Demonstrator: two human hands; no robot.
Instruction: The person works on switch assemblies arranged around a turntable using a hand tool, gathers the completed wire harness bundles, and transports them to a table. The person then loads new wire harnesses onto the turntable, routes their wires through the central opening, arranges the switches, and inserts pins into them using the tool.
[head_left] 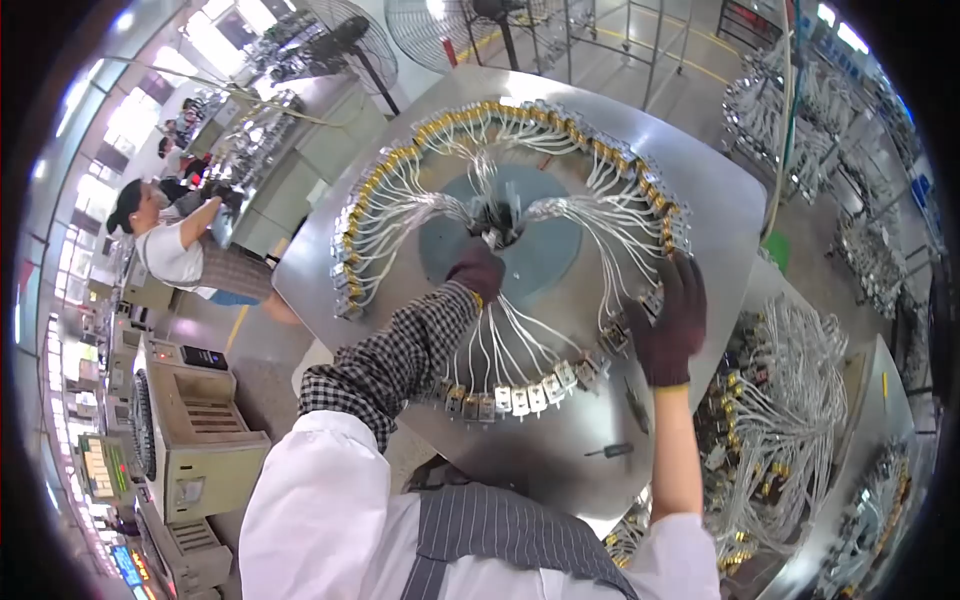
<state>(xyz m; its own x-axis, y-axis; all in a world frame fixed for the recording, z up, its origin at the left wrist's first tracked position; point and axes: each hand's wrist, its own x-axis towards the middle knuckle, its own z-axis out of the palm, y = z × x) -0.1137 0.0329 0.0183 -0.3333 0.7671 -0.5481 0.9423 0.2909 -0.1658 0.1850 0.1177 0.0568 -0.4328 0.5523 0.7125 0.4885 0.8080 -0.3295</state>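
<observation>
My left hand (478,268), in a dark maroon glove with a checked sleeve, reaches to the dark blurred centre (503,218) of a round grey disc (445,250). Its fingertips are hidden or smeared there, so their grip is unclear. Bundles of white wires (565,208) fan out from this centre to small metal-and-yellow parts (520,113) set in a ring. My right hand (675,322), also gloved, lies at the right side of the ring, fingers stretched and thumb apart. It touches or hovers over the parts (652,300) there.
On the metal table (520,450) lie a small green-handled tool (610,450) and a slim dark tool (636,404). More wired parts (780,390) are heaped at the right. A co-worker (170,235) stands at a bench on the left. Fans (345,40) stand behind the table.
</observation>
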